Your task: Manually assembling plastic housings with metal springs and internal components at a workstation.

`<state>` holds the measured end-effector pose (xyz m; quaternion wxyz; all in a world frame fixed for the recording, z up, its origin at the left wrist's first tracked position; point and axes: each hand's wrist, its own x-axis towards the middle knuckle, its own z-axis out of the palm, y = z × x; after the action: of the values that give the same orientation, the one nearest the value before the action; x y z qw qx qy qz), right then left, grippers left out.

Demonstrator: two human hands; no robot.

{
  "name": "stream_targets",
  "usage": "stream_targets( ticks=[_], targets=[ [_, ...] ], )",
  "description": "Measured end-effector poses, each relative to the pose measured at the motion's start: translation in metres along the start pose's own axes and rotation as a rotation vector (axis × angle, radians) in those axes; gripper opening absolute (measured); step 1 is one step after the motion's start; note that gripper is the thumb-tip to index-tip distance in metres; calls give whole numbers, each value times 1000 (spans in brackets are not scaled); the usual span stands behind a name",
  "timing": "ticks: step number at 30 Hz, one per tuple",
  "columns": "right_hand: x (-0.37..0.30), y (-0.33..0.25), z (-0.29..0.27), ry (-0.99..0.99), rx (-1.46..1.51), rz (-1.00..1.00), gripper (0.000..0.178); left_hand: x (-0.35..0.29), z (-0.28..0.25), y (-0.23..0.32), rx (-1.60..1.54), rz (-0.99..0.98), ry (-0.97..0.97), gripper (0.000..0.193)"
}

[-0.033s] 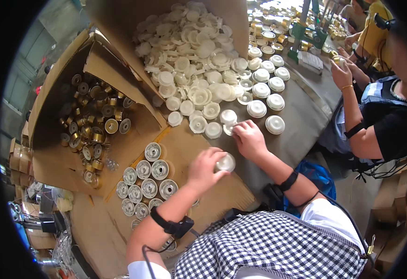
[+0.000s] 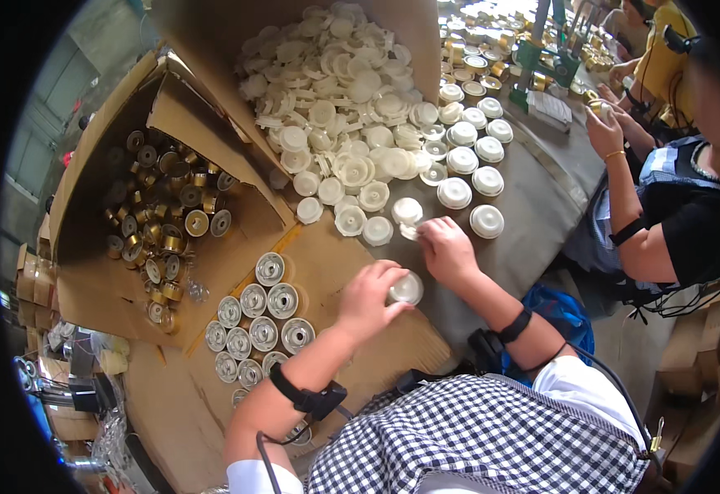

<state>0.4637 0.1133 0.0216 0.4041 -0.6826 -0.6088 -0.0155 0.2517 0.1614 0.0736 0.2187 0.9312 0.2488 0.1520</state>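
Note:
My left hand [image 2: 368, 300] is curled round a round part [image 2: 407, 288] with a whitish top, just above the cardboard's edge. Its lower side is hidden by my fingers. My right hand [image 2: 449, 251] pinches the near edge of a white plastic cap [image 2: 409, 231]. Another white cap [image 2: 407, 210] touches it just beyond my fingertips. Left of my left hand, several round metal cups [image 2: 264, 333] lie in rows with their hollow sides up. Several parts topped with white caps [image 2: 454, 193] stand in rows beyond my right hand.
A large heap of translucent white caps [image 2: 343, 107] spills from a cardboard box at the far side. Gold metal cups [image 2: 170, 239] fill an open carton [image 2: 88, 288] on the left. A green hand press [image 2: 533, 62] stands far right, near a co-worker [image 2: 664, 206] holding a gold part.
Both my hands have shifted slightly to the right. The round part in my left hand and the cap in my right have moved along with them.

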Motion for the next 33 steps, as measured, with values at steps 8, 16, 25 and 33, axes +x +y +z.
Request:
stream_targets(
  ticks=[8, 16, 25, 33],
  targets=[
    [-49, 13, -61, -49, 151, 497, 20, 62, 4, -44, 61, -71, 14, 58],
    [-48, 5, -44, -21, -177, 249, 48, 64, 6, -61, 191, -86, 25, 51],
    [-28, -13, -65, 40, -178, 267, 49, 38, -6, -62, 187, 73, 44, 35],
    [-39, -67, -84, 88, 76, 153, 48, 58, 21, -48, 211, -34, 37, 40]
  ],
)
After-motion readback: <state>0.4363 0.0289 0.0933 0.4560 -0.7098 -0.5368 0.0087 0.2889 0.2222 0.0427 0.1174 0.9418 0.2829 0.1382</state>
